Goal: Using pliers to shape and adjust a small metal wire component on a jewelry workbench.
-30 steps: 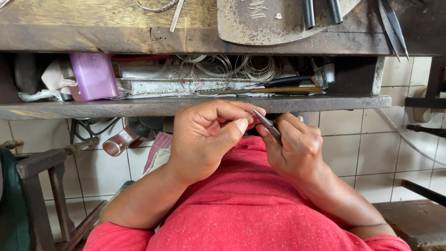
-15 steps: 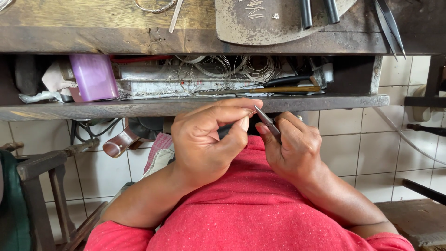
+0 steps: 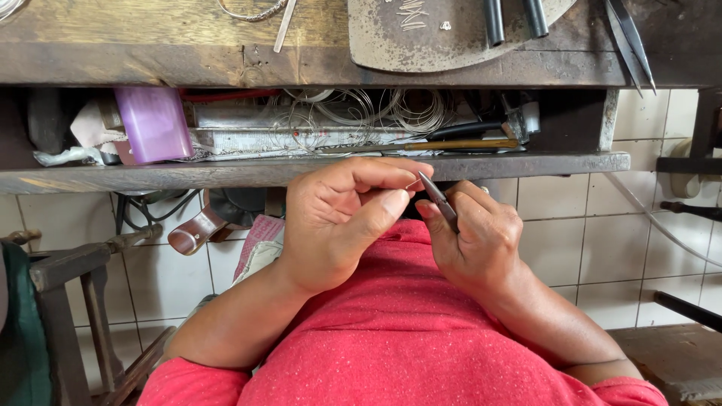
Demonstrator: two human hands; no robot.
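White-tiled wall behind, w/ a dark wooden bench [image 3: 150, 45] across the top and an open shelf [image 3: 316, 171] under it stuffed w/ wire coils [image 3: 353, 113], a purple cup [image 3: 154, 124] and papers. On the bench top: a worn metal plate [image 3: 421, 34] and dark tool handles. I'm working low, over my red shirt [image 3: 406, 338]. My right hand [image 3: 481, 244] is closed round slim pliers [image 3: 438, 197], tips up-left, wrist bent in. My left hand [image 3: 338, 225] is curled, thumb and forefinger pinched tight right at the plier tips; whatever's in that pinch is too small to tell. To do it well, I reckon: keep both hands braced close, squeeze lightly, turn from the wrist, not the arm.
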